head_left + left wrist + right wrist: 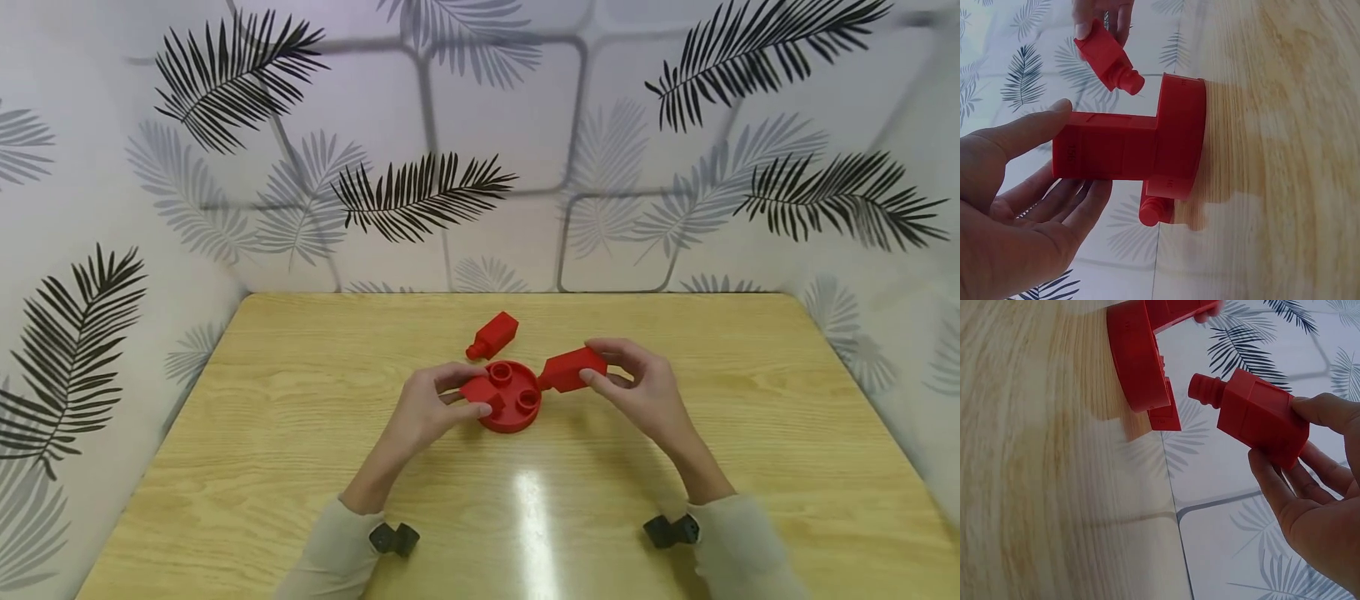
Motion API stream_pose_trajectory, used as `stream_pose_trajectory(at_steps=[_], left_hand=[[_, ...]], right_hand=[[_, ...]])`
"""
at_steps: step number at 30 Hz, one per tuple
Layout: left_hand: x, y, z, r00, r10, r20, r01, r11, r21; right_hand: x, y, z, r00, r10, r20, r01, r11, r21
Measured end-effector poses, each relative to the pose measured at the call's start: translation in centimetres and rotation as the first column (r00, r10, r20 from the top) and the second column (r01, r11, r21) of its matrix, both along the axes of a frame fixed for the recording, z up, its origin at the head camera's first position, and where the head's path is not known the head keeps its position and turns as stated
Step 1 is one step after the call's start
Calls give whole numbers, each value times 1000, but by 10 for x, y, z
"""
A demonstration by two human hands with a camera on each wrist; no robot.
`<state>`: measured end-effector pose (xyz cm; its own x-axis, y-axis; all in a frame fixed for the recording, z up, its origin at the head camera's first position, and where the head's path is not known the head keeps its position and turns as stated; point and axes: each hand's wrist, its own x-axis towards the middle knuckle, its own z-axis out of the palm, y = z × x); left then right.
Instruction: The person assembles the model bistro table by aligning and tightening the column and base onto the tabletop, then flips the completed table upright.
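A round red base [510, 427] with a raised rim and ring-shaped sockets lies on the table. On its left side stands a red bottle-shaped piece [1107, 147], square in section, its neck end hidden inside the base. My left hand [423, 412] pinches that piece between thumb and fingers. To the right of the base, my right hand [651, 390] holds a second red bottle-shaped piece [1260, 419] tilted above the table, its ridged neck pointing toward the base. Behind the base, a third red bottle-shaped piece [498, 333] lies on its side, touched by neither hand.
The wooden table [300, 375] carries a light reflection near its front. A pale wall covering [495, 125] with leaf patterns rises behind the table and along both sides. Small black devices [393, 540] sit at both wrists.
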<state>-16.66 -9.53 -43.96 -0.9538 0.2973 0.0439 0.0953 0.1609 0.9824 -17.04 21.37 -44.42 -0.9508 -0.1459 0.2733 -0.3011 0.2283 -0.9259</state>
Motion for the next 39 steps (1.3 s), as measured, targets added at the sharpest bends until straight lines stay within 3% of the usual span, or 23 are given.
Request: stream_pose_trajectory(at_steps=[12, 24, 33, 39], left_hand=[[0, 1, -1, 1000, -7, 27, 7, 1000, 17], [-2, -4, -6, 999, -35, -9, 35, 998, 47], [-4, -6, -8, 999, -28, -26, 28, 999, 34], [-3, -5, -6, 999, -34, -17, 34, 999, 27]], right_hand=[[2, -17, -13, 999, 48, -26, -47, 998, 41], [6, -27, -11, 994, 83, -70, -77, 993, 84], [6, -38, -13, 969, 138, -207, -112, 985, 130], [6, -41, -16, 976, 142, -165, -119, 983, 142]])
